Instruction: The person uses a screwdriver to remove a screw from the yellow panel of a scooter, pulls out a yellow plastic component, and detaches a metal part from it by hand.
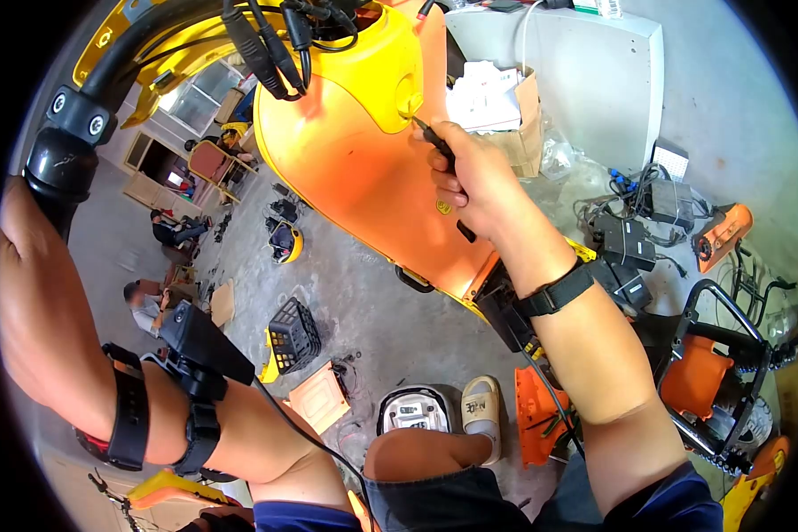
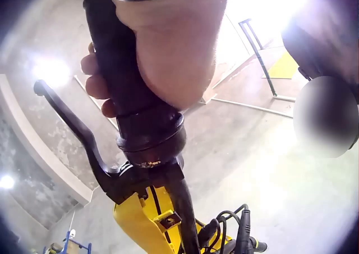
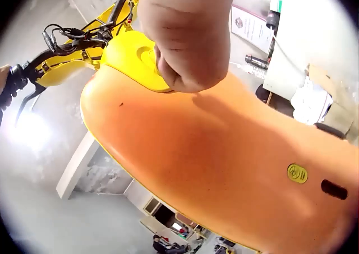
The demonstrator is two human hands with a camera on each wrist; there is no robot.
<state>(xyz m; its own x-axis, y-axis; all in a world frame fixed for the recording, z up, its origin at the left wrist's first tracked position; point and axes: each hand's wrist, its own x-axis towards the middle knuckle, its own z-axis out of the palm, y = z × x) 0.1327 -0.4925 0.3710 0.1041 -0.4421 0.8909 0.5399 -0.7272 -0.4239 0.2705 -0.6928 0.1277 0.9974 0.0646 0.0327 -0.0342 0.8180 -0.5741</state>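
Note:
An orange body panel (image 1: 346,168) with a yellow cover (image 1: 372,75) at its front fills the upper middle of the head view. My right hand (image 1: 479,173) grips a black screwdriver-like tool (image 1: 436,142), its tip at the cover's lower end. In the right wrist view the right hand (image 3: 188,46) hides the tool. My left hand (image 2: 168,52) is wrapped round the black handlebar grip (image 2: 115,58), fingertips showing on its far side. A brake lever (image 2: 73,122) stands beside the grip. Black cables with connectors (image 1: 266,53) hang over the cover.
A cardboard box (image 1: 528,124) with white papers stands by a grey cabinet (image 1: 594,71). Black power units (image 1: 625,239), orange parts (image 1: 541,417) and a black metal frame (image 1: 683,328) lie at the right. A black crate (image 1: 294,335) is on the floor; people sit at the far left.

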